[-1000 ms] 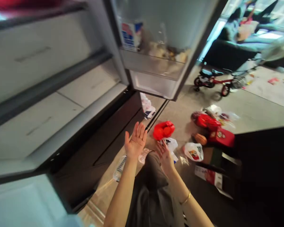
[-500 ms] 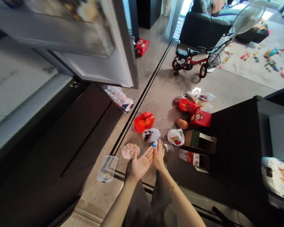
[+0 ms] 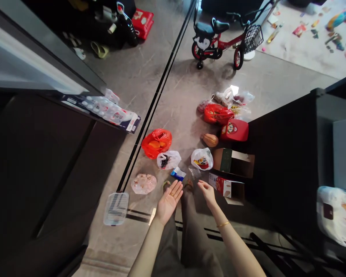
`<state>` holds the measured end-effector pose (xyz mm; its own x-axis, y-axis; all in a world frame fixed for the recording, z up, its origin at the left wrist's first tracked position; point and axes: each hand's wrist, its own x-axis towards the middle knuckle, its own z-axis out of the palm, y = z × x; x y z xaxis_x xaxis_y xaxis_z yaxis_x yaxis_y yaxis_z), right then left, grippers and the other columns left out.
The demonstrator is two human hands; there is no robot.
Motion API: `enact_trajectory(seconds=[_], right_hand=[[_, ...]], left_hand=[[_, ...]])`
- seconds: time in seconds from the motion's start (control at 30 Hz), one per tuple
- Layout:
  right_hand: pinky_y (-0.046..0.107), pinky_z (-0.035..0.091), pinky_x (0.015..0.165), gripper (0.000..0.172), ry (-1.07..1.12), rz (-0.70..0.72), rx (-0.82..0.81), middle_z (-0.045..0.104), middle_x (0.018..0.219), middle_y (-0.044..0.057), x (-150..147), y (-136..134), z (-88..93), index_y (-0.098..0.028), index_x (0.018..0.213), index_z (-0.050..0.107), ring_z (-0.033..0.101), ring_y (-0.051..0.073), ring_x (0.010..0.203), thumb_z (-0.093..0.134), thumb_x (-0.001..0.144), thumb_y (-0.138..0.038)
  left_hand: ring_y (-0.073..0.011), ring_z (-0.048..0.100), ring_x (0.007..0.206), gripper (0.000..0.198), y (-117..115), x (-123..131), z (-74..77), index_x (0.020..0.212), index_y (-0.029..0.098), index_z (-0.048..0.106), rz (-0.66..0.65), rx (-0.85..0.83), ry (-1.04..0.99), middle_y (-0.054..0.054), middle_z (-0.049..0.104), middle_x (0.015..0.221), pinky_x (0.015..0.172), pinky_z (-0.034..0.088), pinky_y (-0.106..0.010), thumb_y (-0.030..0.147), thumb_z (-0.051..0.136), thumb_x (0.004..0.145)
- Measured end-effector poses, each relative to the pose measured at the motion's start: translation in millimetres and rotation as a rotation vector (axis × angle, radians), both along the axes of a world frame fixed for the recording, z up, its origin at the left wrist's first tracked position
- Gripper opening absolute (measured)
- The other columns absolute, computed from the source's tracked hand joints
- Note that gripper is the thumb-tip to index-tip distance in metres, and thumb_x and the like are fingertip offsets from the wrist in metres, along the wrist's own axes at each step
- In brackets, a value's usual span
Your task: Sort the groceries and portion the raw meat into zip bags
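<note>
My left hand (image 3: pixel 169 201) is held out palm up, its fingers stretched and nothing on the palm. To its right, my right hand (image 3: pixel 207 193) has its fingers curled together, and no object shows in them; a gold bangle circles that wrist. On the floor just beyond the hands lie a blue-and-white packet (image 3: pixel 178 173) and a crumpled clear plastic bag (image 3: pixel 195 172). A white bag of dark fruit (image 3: pixel 169 159), a red bag with orange fruit (image 3: pixel 157 144) and a white bag with a colourful packet (image 3: pixel 202 159) sit farther off. A pinkish bag (image 3: pixel 143 184) lies left of my left hand.
A clear plastic lid or box (image 3: pixel 116 209) lies at left, below an open fridge door (image 3: pixel 40 50). At right are open cartons (image 3: pixel 238 163), a red box (image 3: pixel 234 129), a squash (image 3: pixel 209 140) and a black cabinet (image 3: pixel 285 154). A child's bicycle (image 3: pixel 219 42) stands beyond.
My hands have moved apart; the right went rightward and its fingers curled in. The view has tilted down and the fridge door now shows less. The blue-and-white packet is now more visible.
</note>
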<state>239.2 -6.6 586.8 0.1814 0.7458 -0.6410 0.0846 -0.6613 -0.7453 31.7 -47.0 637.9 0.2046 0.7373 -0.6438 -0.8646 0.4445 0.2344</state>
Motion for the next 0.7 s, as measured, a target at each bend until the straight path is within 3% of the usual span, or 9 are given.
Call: enact_trajectory(seconds=[0.1,0.23,0.33,0.4,0.47,0.53,0.6,0.7], right_hand=[[0.038,0.041,0.094,0.040,-0.025,-0.031,-0.002,0.071,0.100,0.015,5.1,-1.1,-47.1,-0.014,0.061,0.070,0.062,0.028,0.099,0.075,0.058,-0.053],[0.037,0.043,0.090,0.043,-0.041,-0.081,0.030,0.071,0.092,0.012,13.3,19.6,-125.1,-0.013,0.073,0.069,0.062,0.024,0.090,0.074,0.058,-0.053],[0.035,0.046,0.084,0.053,-0.015,-0.074,0.031,0.069,0.095,0.011,3.7,54.3,-164.1,-0.012,0.092,0.067,0.062,0.022,0.088,0.072,0.059,-0.053],[0.034,0.048,0.081,0.056,0.045,-0.055,0.001,0.068,0.103,0.012,-19.2,75.2,-172.3,-0.012,0.099,0.065,0.062,0.022,0.092,0.072,0.060,-0.052],[0.034,0.050,0.080,0.056,0.137,-0.023,-0.052,0.066,0.109,0.012,-51.9,84.7,-165.1,-0.014,0.102,0.064,0.062,0.023,0.098,0.073,0.061,-0.050],[0.035,0.051,0.081,0.053,0.241,0.030,-0.095,0.065,0.113,0.012,-85.8,81.9,-143.2,-0.016,0.104,0.063,0.062,0.024,0.103,0.072,0.063,-0.049],[0.038,0.052,0.084,0.051,0.344,0.111,-0.102,0.066,0.113,0.012,-114.3,74.7,-109.2,-0.018,0.106,0.063,0.063,0.025,0.105,0.070,0.067,-0.050],[0.044,0.050,0.091,0.048,0.456,0.271,-0.056,0.067,0.113,0.014,-148.5,76.6,-40.2,-0.018,0.107,0.063,0.063,0.027,0.108,0.068,0.072,-0.050]], left_hand=[[-0.0255,0.043,0.133,0.038,9.2,-9.6,-45.2,0.122,0.021,0.062,-0.162,-0.002,0.199,-0.010,0.055,0.135,0.116,0.021,-0.043,0.034,0.057,0.087],[-0.0309,0.052,0.123,0.034,46.2,-12.7,-117.3,0.111,0.016,0.068,-0.324,0.033,0.433,-0.015,0.063,0.124,0.111,0.029,-0.045,0.031,0.066,0.081],[-0.0299,0.057,0.117,0.030,79.4,-16.4,-157.8,0.104,0.016,0.070,-0.214,0.013,0.505,-0.014,0.065,0.119,0.107,0.032,-0.046,0.031,0.067,0.079],[-0.0270,0.058,0.116,0.027,89.7,-28.3,-171.7,0.103,0.017,0.069,-0.096,-0.016,0.500,-0.012,0.065,0.119,0.106,0.033,-0.044,0.030,0.065,0.080],[-0.0242,0.059,0.114,0.026,83.3,-46.6,-171.8,0.105,0.017,0.068,-0.004,-0.056,0.447,-0.011,0.065,0.120,0.105,0.034,-0.042,0.029,0.062,0.082],[-0.0223,0.060,0.110,0.025,63.3,-65.9,-156.5,0.106,0.018,0.068,0.081,-0.115,0.366,-0.011,0.065,0.119,0.104,0.036,-0.041,0.028,0.058,0.085],[-0.0213,0.061,0.108,0.027,41.1,-82.3,-126.8,0.108,0.017,0.067,0.164,-0.148,0.276,-0.011,0.065,0.119,0.103,0.037,-0.040,0.027,0.053,0.088],[-0.0217,0.060,0.112,0.033,24.8,-103.8,-58.5,0.112,0.015,0.066,0.303,-0.058,0.180,-0.012,0.064,0.121,0.103,0.037,-0.039,0.031,0.047,0.091]])
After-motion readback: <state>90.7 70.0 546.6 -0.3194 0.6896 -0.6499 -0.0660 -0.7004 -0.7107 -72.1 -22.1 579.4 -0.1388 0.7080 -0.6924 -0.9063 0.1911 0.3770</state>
